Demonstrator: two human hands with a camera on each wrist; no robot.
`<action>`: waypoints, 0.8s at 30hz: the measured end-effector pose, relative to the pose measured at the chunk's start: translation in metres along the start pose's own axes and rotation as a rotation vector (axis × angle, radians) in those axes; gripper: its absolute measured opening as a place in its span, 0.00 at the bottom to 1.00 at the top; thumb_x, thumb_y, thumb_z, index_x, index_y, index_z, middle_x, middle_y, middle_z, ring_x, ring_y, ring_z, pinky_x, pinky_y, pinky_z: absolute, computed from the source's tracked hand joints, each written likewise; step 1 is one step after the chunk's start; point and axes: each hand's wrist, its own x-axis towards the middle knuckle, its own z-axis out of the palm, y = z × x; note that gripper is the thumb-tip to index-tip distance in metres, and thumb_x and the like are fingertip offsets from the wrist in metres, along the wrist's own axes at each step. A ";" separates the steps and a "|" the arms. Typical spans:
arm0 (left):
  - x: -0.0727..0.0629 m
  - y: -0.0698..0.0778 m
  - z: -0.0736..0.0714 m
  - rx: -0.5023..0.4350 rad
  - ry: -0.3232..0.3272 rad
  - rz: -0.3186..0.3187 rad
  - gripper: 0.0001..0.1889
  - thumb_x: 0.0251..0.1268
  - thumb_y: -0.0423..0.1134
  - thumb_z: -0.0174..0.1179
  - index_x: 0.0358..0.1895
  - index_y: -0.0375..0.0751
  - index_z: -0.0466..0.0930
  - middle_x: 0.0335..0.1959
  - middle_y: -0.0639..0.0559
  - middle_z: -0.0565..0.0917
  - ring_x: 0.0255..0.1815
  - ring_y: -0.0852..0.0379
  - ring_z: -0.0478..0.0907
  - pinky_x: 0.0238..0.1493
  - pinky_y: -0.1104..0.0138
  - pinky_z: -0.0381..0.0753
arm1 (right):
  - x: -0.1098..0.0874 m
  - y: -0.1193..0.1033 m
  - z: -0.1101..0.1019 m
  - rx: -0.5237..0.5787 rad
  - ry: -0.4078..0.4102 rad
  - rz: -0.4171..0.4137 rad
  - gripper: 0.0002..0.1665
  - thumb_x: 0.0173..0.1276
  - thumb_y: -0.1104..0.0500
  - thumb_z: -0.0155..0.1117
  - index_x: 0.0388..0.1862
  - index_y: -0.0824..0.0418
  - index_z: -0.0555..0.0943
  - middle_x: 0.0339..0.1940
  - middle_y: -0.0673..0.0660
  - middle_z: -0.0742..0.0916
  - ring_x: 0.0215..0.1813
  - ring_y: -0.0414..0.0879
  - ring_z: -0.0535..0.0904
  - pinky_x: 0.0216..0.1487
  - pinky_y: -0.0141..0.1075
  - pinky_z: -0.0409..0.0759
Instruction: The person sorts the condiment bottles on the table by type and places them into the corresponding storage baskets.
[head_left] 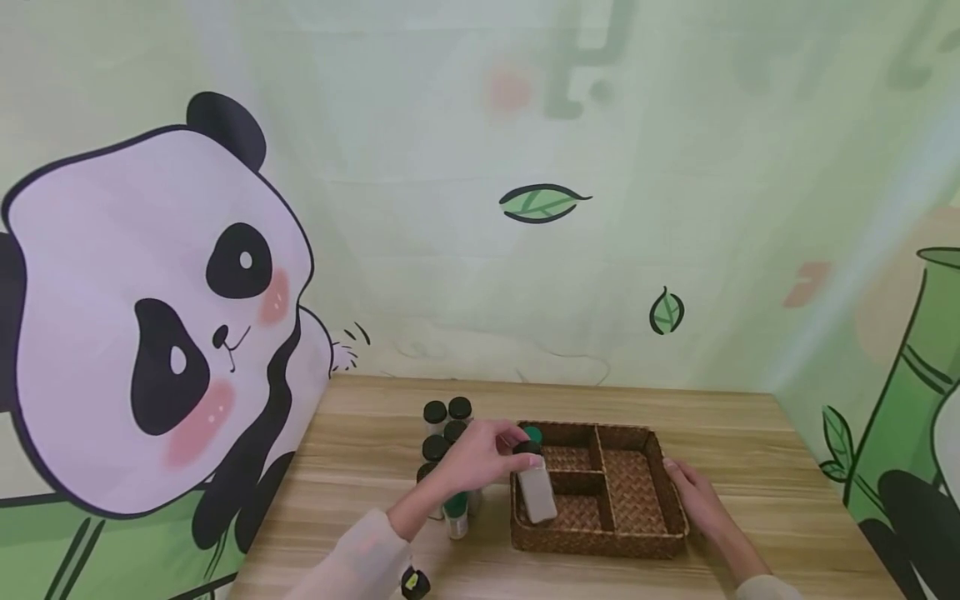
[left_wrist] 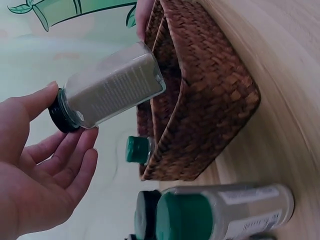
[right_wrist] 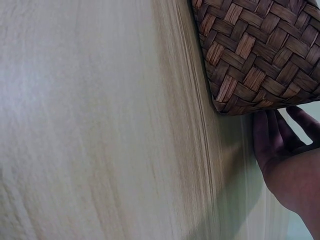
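Observation:
My left hand pinches a spice jar by its black cap, thumb on one side and fingers on the other. The clear jar holds a pale powder and tilts over the left part of a brown woven basket. Inside the basket, at its back left, stands a green-capped jar; its lower body is hidden by the wall. My right hand rests against the basket's right side, and its fingers touch the woven wall near the corner.
Left of the basket, several jars with black caps stand grouped, with a green-capped jar at their front. A small black object with a yellow mark lies near the front. Behind the wooden table hangs a panda-printed cloth.

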 end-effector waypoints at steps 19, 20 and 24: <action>0.047 0.043 0.055 -0.165 0.125 0.070 0.23 0.69 0.52 0.74 0.62 0.45 0.87 0.52 0.55 0.88 0.47 0.64 0.84 0.47 0.68 0.84 | 0.004 -0.003 0.000 0.001 -0.006 0.026 0.44 0.90 0.40 0.38 0.80 0.78 0.60 0.76 0.77 0.72 0.77 0.71 0.67 0.78 0.60 0.63; 0.051 0.046 0.060 -0.178 0.135 0.063 0.23 0.68 0.52 0.74 0.62 0.46 0.87 0.52 0.56 0.88 0.47 0.65 0.84 0.47 0.68 0.85 | 0.004 -0.003 0.000 0.000 -0.004 0.027 0.44 0.90 0.40 0.38 0.80 0.78 0.60 0.75 0.78 0.72 0.77 0.71 0.67 0.78 0.60 0.63; 0.065 0.054 0.080 -0.216 0.175 0.024 0.23 0.64 0.52 0.77 0.61 0.50 0.88 0.51 0.60 0.88 0.48 0.64 0.85 0.48 0.67 0.85 | 0.003 -0.003 -0.001 0.000 -0.002 0.034 0.43 0.90 0.41 0.38 0.79 0.79 0.60 0.75 0.78 0.72 0.77 0.72 0.66 0.79 0.60 0.62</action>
